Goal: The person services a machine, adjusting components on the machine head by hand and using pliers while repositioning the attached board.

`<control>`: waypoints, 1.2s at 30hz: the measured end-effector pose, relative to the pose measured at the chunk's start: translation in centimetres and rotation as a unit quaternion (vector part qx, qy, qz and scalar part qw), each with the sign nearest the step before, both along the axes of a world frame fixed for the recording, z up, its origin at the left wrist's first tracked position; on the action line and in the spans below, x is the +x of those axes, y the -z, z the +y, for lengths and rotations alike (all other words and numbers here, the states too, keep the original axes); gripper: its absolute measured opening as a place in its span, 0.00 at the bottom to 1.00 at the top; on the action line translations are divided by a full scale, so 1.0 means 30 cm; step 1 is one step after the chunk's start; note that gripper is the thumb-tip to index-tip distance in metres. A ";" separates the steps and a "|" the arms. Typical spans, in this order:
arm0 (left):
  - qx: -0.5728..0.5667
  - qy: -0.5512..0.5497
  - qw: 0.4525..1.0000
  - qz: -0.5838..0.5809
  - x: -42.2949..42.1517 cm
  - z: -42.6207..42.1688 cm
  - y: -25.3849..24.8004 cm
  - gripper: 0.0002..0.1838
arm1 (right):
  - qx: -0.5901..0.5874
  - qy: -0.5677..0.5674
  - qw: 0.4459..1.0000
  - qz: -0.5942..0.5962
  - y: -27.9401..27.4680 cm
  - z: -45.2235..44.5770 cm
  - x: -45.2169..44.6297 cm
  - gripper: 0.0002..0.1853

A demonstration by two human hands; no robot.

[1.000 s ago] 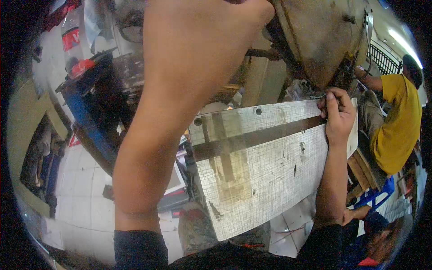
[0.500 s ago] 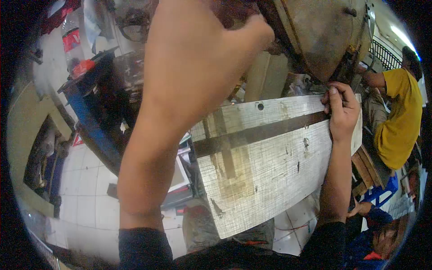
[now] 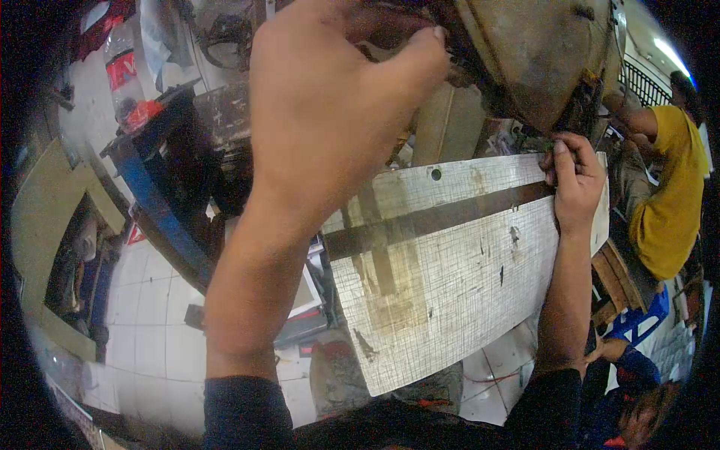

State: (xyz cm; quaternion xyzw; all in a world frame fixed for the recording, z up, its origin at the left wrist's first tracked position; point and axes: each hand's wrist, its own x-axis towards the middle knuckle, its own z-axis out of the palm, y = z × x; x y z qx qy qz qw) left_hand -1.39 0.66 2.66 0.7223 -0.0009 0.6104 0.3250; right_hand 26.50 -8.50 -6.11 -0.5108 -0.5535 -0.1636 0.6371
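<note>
My left hand (image 3: 322,105) reaches up to the dark, worn machine (image 3: 540,52) at the top. Its thumb lies along a dark part of the machine, and its fingers curl around something hidden from me. Below the machine is a whitish, scuffed board (image 3: 457,277) with fine grid lines, a dark strip across it and a round hole near its far edge. At the board's far right corner, just under the machine's pointed lower end, my right hand (image 3: 576,184) is closed with thumb and fingers pinched together. What it pinches is too small or hidden to make out.
A person in a yellow shirt (image 3: 671,191) works at the right; another person's hand (image 3: 606,350) shows lower right. At left stand a blue-sided frame (image 3: 161,202), a plastic bottle (image 3: 120,64) and a cut-out panel (image 3: 30,247). A blue stool (image 3: 649,311) is at right.
My left hand has shifted slightly, its thumb drawn a little to the left along the dark part. My right hand keeps its pinch by the board's corner. The whole view has moved slightly.
</note>
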 end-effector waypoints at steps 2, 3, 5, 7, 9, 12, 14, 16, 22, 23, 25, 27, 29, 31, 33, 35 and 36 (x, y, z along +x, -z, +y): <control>-0.046 0.021 0.999 -0.002 0.001 -0.008 0.005 0.14 | -0.010 0.004 1.000 -0.015 0.003 -0.004 0.011 0.06; -0.070 0.032 0.997 -0.003 0.002 -0.012 0.009 0.14 | -0.009 0.004 1.000 -0.013 0.003 -0.002 0.009 0.06; -0.105 0.047 0.993 -0.004 0.003 -0.016 0.015 0.15 | 0.002 -0.014 0.999 -0.029 0.000 0.000 0.001 0.06; -0.112 0.045 0.993 -0.003 0.003 -0.013 0.018 0.15 | -0.003 -0.010 1.000 -0.022 0.001 -0.005 0.003 0.06; -0.105 0.038 0.994 0.000 0.002 -0.007 0.016 0.15 | -0.008 -0.006 1.000 -0.017 0.000 -0.006 0.003 0.06; -0.105 0.041 0.994 0.003 0.021 -0.001 0.015 0.15 | -0.007 -0.001 1.000 0.000 0.008 0.002 0.008 0.06; -0.162 -0.004 0.986 0.033 0.023 -0.027 0.007 0.15 | -0.009 -0.007 1.000 -0.008 0.005 -0.001 0.003 0.06; -0.159 -0.007 0.987 0.034 0.020 -0.031 0.015 0.15 | -0.014 -0.011 1.000 -0.001 0.000 -0.007 0.002 0.06; -0.114 0.033 0.993 0.012 0.027 0.012 0.037 0.15 | -0.011 -0.018 1.000 -0.005 0.000 -0.006 -0.003 0.06; -0.092 0.030 0.995 0.010 0.031 0.006 0.041 0.15 | -0.016 -0.010 1.000 -0.008 0.000 -0.007 -0.003 0.06; -0.071 -0.034 0.997 0.009 0.048 -0.041 0.040 0.14 | -0.018 -0.004 1.000 -0.005 -0.003 -0.010 -0.022 0.06; -0.071 -0.095 0.993 0.010 0.053 -0.055 0.037 0.14 | -0.020 0.006 1.000 -0.004 -0.003 -0.009 -0.021 0.06; -0.064 -0.066 0.996 0.011 0.044 -0.034 0.039 0.14 | -0.007 -0.019 1.000 -0.008 0.006 -0.001 0.000 0.05; -0.071 -0.046 0.996 0.018 0.034 -0.034 0.037 0.14 | -0.011 -0.019 1.000 -0.009 0.005 -0.004 0.000 0.06; -0.080 -0.032 0.996 0.025 0.025 -0.031 0.036 0.14 | -0.016 -0.018 1.000 -0.010 0.005 -0.009 -0.001 0.06; -0.095 0.003 0.995 0.024 0.020 -0.025 0.036 0.14 | -0.010 -0.008 1.000 -0.002 0.005 -0.006 -0.007 0.07; -0.101 0.016 0.994 0.024 0.022 -0.027 0.038 0.14 | -0.012 -0.005 1.000 -0.003 0.003 0.002 -0.004 0.07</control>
